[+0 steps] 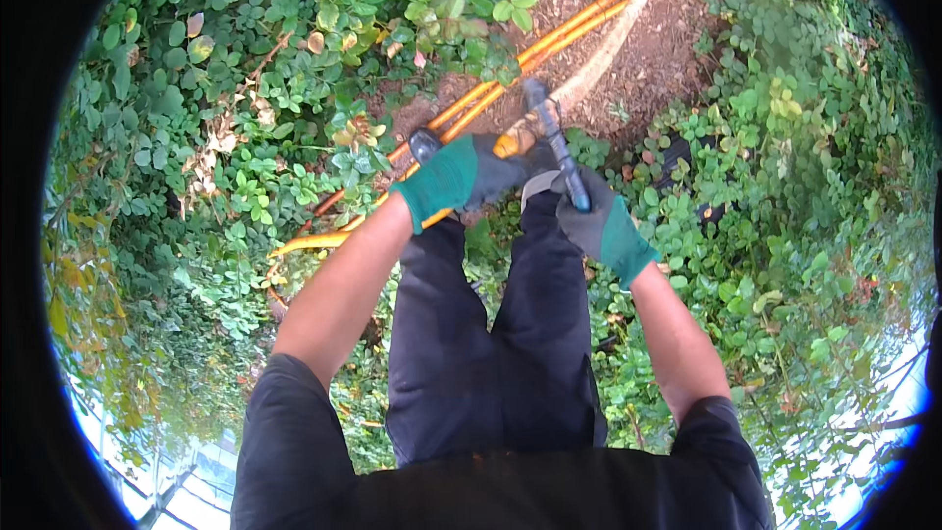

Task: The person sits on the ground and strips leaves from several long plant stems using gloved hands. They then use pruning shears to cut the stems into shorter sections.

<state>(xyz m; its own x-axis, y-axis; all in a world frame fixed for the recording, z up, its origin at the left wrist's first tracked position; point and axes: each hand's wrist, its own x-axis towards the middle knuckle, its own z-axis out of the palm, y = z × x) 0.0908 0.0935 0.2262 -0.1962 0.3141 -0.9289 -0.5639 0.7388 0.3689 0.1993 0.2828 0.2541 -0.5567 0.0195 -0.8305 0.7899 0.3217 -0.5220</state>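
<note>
My left hand [486, 173], in a green and grey work glove, is at the orange end [509, 144] of a pale hose or pipe [589, 73]. Its fingers are blurred, and whether they grip that end is unclear. My right hand [600, 217], gloved the same way, is closed around a dark stick-like tool [556, 136] with a thicker black top. The tool slants up and left, passing in front of the pale length near its orange end. Blur hides the exact kind of tool.
Two orange pipes or cables [567, 29] run diagonally over brown soil [662, 59]. A yellow-orange piece [313, 241] lies left of my legs. Dense leafy ground cover [294, 66] grows around, with dry leaves [213, 154]. My shoes [425, 145] stand among the pipes and plants.
</note>
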